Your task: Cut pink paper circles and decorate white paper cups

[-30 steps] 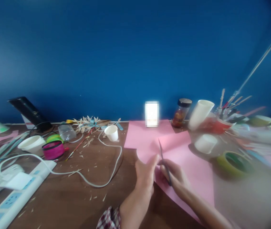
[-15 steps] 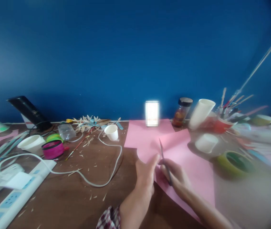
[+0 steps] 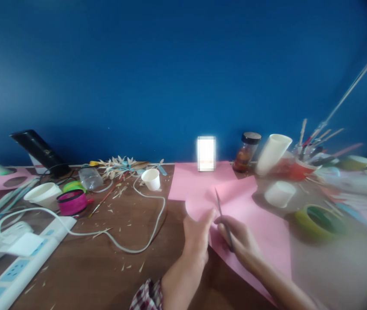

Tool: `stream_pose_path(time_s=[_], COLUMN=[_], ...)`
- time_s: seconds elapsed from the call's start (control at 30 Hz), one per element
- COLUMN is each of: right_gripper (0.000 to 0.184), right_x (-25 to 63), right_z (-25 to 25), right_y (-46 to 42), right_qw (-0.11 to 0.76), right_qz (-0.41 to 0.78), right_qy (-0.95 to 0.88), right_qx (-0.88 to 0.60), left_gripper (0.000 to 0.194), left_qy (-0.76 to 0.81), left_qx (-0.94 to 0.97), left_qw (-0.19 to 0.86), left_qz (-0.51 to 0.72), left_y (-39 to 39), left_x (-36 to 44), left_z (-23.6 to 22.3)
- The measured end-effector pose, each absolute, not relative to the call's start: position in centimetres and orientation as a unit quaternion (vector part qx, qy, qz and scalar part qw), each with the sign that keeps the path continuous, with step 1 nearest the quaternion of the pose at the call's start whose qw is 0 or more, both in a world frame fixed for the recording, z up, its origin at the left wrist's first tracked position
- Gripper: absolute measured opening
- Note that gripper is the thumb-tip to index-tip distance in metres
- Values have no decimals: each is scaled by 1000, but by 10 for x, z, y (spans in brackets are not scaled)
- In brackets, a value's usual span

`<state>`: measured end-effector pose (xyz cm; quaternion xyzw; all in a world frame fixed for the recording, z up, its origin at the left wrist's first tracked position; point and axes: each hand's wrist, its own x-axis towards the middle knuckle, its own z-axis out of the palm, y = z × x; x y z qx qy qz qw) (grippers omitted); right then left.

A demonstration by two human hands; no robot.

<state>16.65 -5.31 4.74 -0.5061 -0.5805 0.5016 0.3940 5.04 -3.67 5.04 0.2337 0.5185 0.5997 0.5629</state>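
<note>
My left hand (image 3: pixel 197 234) pinches the near left edge of a pink paper sheet (image 3: pixel 261 228) that lies on the brown table (image 3: pixel 106 267). Right beside it, my right hand (image 3: pixel 240 242) is closed round a thin dark stick-like tool (image 3: pixel 223 218), its point aimed up and away over the paper. The two hands almost touch. A second pink sheet (image 3: pixel 196 178) lies under the first, toward the blue wall.
A white power strip (image 3: pixel 18 269) and its looping white cable (image 3: pixel 132 241) lie at left, with a magenta tape roll (image 3: pixel 72 202), white cups (image 3: pixel 151 179), a glass jar (image 3: pixel 246 151), a green tape roll (image 3: pixel 319 217) and a holder of brushes (image 3: pixel 306 150) around.
Both hands hold almost the same pose; the tool's tip has shifted only slightly. At the far left, the pale cup on the pink paper has slid toward the frame's edge.
</note>
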Motion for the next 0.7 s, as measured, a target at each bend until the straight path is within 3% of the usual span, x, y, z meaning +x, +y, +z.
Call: stream_pose_path(time_s=[0.4, 0.7], right_gripper=[45, 44], right_x=[169, 168], right_z=[40, 44], right_y=[-54, -54], right_qw=[410, 421], right_qz=[504, 516], right_qy=[-564, -551], right_qx=[-510, -503], left_gripper=[38, 45], left_qy=[551, 575], left_qx=[251, 275], left_qw=[561, 518], left_qz=[565, 570], left_y=[-33, -31], left_x=[46, 48], left_z=[61, 55])
